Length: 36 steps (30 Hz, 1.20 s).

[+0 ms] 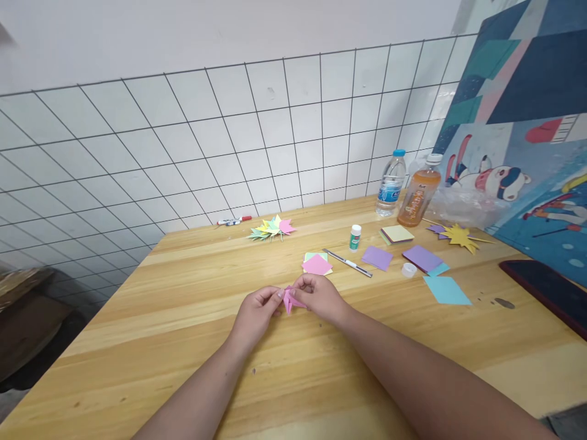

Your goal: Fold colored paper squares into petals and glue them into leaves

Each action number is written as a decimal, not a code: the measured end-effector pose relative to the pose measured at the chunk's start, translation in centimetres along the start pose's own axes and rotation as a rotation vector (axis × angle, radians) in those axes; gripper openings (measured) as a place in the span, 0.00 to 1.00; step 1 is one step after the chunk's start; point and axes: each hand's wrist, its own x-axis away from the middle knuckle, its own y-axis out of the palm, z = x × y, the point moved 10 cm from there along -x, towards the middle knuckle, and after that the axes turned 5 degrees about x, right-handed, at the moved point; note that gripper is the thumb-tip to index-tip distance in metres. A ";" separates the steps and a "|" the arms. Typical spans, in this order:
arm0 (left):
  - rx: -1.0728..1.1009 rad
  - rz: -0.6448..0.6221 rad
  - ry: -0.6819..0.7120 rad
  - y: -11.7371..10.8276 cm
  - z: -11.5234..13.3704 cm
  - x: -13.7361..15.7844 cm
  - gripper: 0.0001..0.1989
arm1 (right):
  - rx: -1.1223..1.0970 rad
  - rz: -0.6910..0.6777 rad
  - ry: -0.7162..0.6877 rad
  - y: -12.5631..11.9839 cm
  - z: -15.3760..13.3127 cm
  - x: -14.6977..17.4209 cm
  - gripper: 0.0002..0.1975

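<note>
A small folded pink paper (288, 300) with pointed ends is pinched between my two hands, just above the wooden table. My left hand (260, 311) grips its left side between thumb and forefinger. On the other side, my right hand (320, 296) closes on its upper right part, and the fingers hide some of the folds. Just beyond my right hand lies a stack of square papers with a pink sheet (317, 264) on top. A slim craft knife or pen-like tool (348, 263) rests to the right of that stack.
Behind stand a glue stick (354, 238), a water bottle (391, 183) and an orange drink bottle (419, 190). Folded paper stars (274, 227) and markers (233, 220) lie near the wall. Purple paper (376, 258), blue paper (447, 290), a tape roll (409, 269) and a phone (545, 290) are rightward.
</note>
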 end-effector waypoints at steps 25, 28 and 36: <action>0.007 0.042 0.061 -0.3 1.1 0.5 0.16 | 0.114 -0.047 -0.010 0.4 0.3 0.1 0.09; 0.071 -0.061 0.004 0.5 0.6 0.4 0.20 | 0.051 -0.022 -0.030 0.2 0.3 -0.1 0.09; -0.128 -0.048 0.098 0.9 0.9 0.4 0.14 | -0.038 -0.014 -0.034 0.2 -0.4 0.1 0.08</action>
